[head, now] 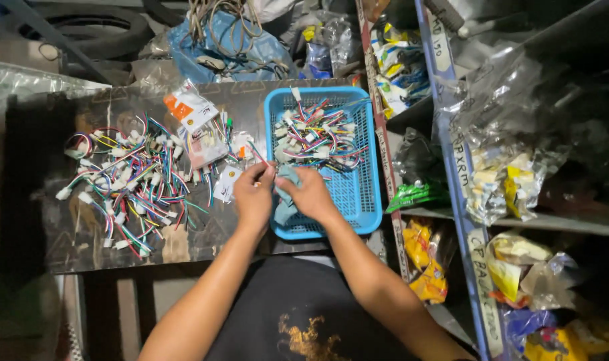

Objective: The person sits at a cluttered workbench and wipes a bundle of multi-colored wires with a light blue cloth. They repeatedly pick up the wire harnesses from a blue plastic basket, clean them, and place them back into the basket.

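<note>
Item: wire lead w/ white plug, pinched in left hand (253,195) fingertips, over blue basket's (364,200) 9 o'clock rim. Right hand (311,194) closed on pale cloth (284,200), touching the lead. Step, by the look: wiping leads one at a time. Loose wire pile (127,184) at 9 o'clock on table (70,247); wiped-looking bundle (318,137) in basket at 12. Next calls for a steady pinch and a cloth pull along the wire.

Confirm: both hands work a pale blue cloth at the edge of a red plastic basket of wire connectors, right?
Not quite: the head view shows a blue plastic basket, not red. Left hand and right hand do meet at the pale blue cloth by its edge.
</note>
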